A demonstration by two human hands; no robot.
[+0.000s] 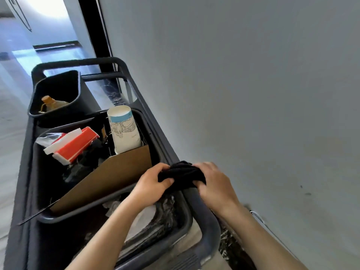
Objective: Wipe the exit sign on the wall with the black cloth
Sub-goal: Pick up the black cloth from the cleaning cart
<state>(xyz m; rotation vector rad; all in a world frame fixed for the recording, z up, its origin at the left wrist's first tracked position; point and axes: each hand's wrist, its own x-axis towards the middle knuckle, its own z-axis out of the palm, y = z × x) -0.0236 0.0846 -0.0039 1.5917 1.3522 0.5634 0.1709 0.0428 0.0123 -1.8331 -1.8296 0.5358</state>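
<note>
Your left hand (153, 180) and right hand (212, 182) both clutch the bunched cloth (182, 174) over the cart (206, 227), nearest the wall (253, 94); no sign shows.

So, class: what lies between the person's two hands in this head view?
The bunched black cloth lies between them, gripped by the left hand and right hand above the cart rail.
</note>
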